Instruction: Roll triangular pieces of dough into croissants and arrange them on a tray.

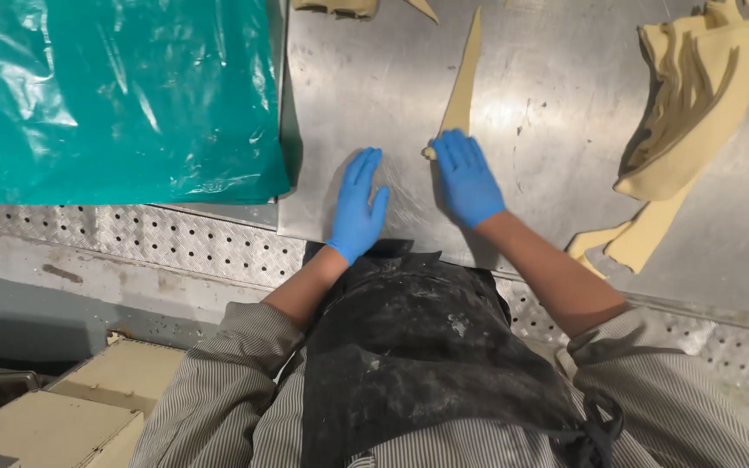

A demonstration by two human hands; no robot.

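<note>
Below our dark apron [418, 347], we are laying both gloved hands flat, fingers spread, mid-frame on the tabletop [565, 87]. The right hand [468, 179] is touching the dough triangle [463, 82], its long axis running toward the top edge; the left hand [357, 206] is lying just beside.

Flat teal plastic bag [132, 95] upper left; cream cardboard boxes [71, 407] lower left.

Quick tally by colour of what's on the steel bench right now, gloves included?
Blue: 2, the left hand glove and the right hand glove.
Teal: 1, the plastic sheet.
Pale yellow dough: 3 clear, the dough triangle under the right fingertips, the stack of dough triangles, the loose strips; top-edge scraps uncounted.
Total: 6.
</note>
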